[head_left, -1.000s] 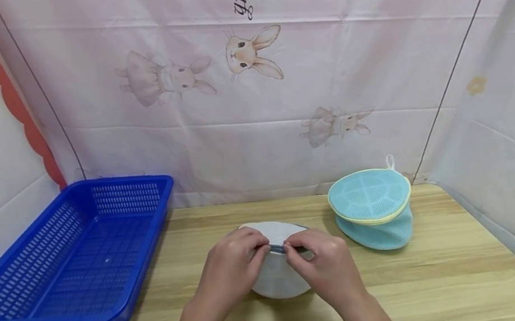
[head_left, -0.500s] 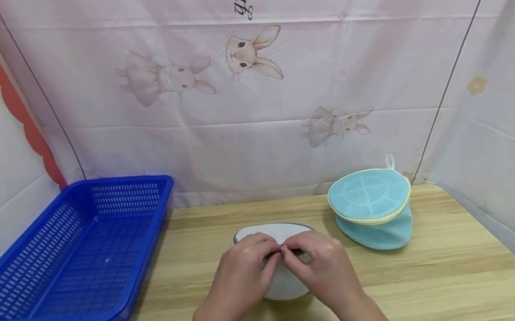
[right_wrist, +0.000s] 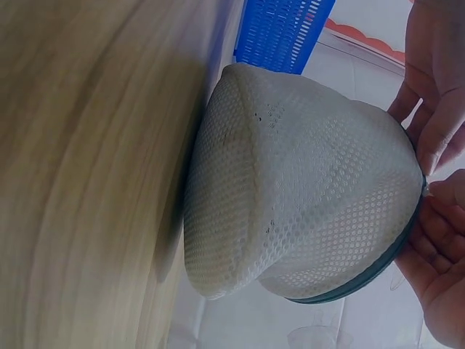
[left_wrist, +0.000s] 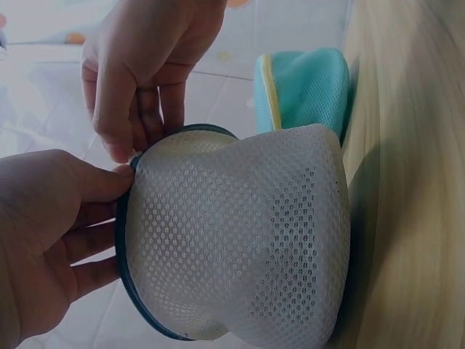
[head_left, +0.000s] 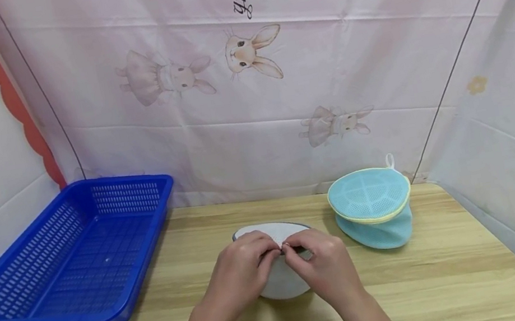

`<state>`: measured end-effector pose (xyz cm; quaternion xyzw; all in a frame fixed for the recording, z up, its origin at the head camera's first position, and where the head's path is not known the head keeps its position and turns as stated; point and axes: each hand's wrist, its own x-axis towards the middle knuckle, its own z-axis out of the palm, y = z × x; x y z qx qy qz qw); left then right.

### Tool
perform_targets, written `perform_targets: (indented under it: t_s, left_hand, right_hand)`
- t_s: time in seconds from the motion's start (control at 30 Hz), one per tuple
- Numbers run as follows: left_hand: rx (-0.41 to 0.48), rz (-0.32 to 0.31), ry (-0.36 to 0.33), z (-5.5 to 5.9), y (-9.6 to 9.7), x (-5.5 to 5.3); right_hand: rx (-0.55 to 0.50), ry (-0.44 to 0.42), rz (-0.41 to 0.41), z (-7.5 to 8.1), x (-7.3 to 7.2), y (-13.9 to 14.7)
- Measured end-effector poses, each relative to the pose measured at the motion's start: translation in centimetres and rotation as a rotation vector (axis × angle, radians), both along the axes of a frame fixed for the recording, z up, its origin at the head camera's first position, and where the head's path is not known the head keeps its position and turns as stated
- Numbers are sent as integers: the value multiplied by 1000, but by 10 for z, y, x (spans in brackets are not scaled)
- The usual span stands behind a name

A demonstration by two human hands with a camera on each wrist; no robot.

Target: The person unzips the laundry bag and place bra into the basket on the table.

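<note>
Two hands: both at the near rim of the white bag point(head_left: 281, 278), meeting at its 6 o'clock edge
Left hand point(head_left: 241, 274): thumb and curled fingers pinch the dark rim point(left_wrist: 125, 218) from 9 o'clock
Right hand point(head_left: 325, 266): fingertips curled on the same rim from 3 o'clock, pinching something small there; what exactly, I cannot tell
White bag: domed mesh, resting on the table point(head_left: 436, 278) at centre, dome down and rimmed opening up toward the hands
Key relation: the pinch point lies between the two thumbs, touching both; the rim runs 9 to 3 o'clock across the fingers; neither hand is nearer
Blue bag point(head_left: 373, 208): at 2 o'clock of the white one, near, apart
Basket point(head_left: 69, 254): at 10 o'clock, well apart
</note>
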<state>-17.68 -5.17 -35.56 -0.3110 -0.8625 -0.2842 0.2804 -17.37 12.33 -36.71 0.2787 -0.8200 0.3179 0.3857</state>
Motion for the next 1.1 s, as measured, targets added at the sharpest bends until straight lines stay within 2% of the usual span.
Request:
perform_targets:
  t_s: [0.33,0.73,0.93,1.1]
  left_hand:
    - [-2,24,-23,1,-5,-3]
    - [11,33,-55,3,-8,-3]
    - [12,28,-39,3,-9,-4]
    - [8,32,-35,3,-10,-4]
  right_hand:
    - [-1,8,-28,1,-2,3]
    - [-20,-6,-25,1,-3,8]
    - [-14,-21,-30,2,-3,8]
    - [-16,8,-30,2,-4,8]
